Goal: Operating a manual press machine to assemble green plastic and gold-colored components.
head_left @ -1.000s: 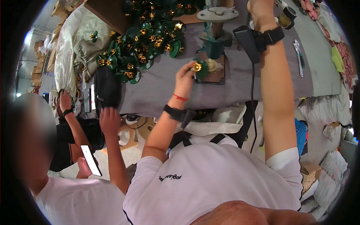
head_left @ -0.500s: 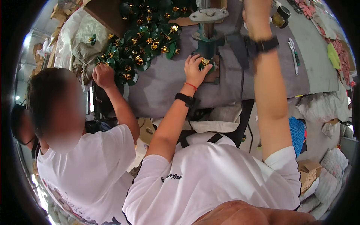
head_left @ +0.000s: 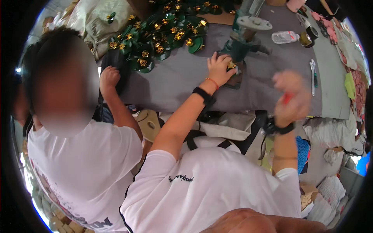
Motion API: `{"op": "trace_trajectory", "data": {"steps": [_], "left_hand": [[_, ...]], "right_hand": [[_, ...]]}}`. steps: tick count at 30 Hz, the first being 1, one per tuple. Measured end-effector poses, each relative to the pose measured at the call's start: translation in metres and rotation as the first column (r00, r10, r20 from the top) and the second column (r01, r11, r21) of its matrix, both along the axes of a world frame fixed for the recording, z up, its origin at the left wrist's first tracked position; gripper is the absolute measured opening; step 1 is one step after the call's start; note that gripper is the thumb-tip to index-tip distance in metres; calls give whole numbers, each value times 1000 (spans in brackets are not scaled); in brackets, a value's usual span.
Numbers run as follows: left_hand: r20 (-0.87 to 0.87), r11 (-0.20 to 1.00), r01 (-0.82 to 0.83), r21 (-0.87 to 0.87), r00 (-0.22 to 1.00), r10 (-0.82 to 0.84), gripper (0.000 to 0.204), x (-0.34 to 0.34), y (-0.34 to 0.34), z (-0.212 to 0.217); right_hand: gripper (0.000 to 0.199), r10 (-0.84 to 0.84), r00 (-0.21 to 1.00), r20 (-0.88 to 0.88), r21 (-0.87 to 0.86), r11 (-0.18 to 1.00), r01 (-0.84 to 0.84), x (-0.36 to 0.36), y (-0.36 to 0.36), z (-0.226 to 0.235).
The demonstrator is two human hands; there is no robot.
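Note:
Beneath a dark green hand press, my left hand has its thumb and fingers closed round a small gold-and-green piece. That piece rests at the press's base plate, partly covered by my fingers. My right hand is lower and to the right, smeared by motion. Its fingers look curled, and a small red patch shows between them; what it belongs to is unclear. A heap of dark green discs with gold pieces lies left of the press.
A co-worker's curled hand is beside the heap at left. Right of the press lie a clear bottle, a dark-lidded jar and a wrench on the grey-covered table. Sacks stand behind the co-worker.
My right hand has come down from the upper edge toward the table's front. My left hand stays at the press base. The co-worker's hand has drawn back from the heap. The whole view has shifted.

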State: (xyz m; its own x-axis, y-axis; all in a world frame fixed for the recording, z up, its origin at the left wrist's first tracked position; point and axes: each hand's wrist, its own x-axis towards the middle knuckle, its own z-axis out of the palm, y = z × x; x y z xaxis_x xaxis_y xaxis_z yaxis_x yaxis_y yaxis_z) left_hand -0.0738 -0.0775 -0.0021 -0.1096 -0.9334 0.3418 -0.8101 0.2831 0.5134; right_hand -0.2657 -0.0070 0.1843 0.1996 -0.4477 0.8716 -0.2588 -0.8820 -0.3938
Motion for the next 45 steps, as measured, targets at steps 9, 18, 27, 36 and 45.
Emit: {"op": "trace_trajectory", "data": {"steps": [9,18,27,36,45], "left_hand": [[-498,955,297,-12,826,-263,39,41,65,-1],[-107,884,-346,-315,938,329,55,166,68,12],[31,643,-743,-186,649,760,55,247,29,-3],[-332,615,-775,144,548,768,86,258,15,-5],[-304,862,-488,138,807,505,74,217,15,-5]], "right_hand": [[39,-211,841,499,469,882,-57,44,-178,100],[37,-136,776,616,398,904,-157,46,-183,87],[36,-146,783,604,354,930,-100,48,-178,87],[35,-130,793,595,313,946,-80,53,-169,92],[36,-132,805,578,323,943,-77,51,-170,91]]}}
